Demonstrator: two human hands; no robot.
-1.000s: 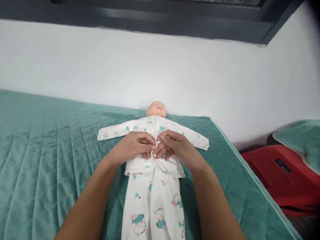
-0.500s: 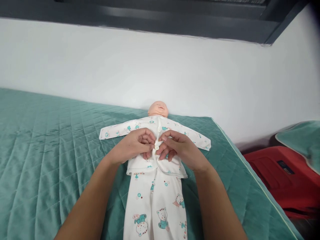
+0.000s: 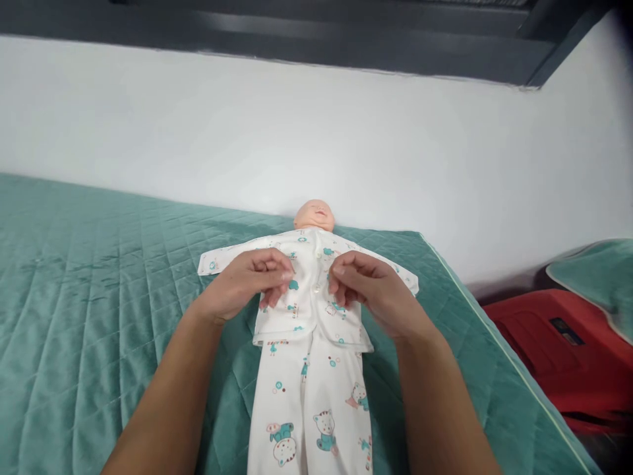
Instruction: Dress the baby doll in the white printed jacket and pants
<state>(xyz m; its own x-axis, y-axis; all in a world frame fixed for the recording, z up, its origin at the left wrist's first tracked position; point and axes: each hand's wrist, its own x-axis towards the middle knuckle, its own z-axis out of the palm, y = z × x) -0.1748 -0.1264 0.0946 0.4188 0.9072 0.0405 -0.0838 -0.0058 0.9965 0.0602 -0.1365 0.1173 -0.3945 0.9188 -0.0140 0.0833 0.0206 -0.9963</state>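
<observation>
A baby doll lies on its back, dressed in a white long-sleeved shirt and white trousers, both printed with teal and pink figures. Small pale buttons run down the shirt's front; one button shows between my hands. Over the left half of the shirt is my left hand, its fingers curled in with thumb against forefinger and nothing visible in them. My right hand hovers across from it above the other half, likewise curled, thumb and forefinger together, no cloth seen between them.
A green quilted cover spreads beneath the doll, its piped edge at the right. Behind stands a white wall under a dark beam. Low on the right are a red plastic object and a piece of green cloth.
Both hands have let go of the shirt front at the button and drawn apart, left hand leftward and right hand rightward. The placket between them is now uncovered.
</observation>
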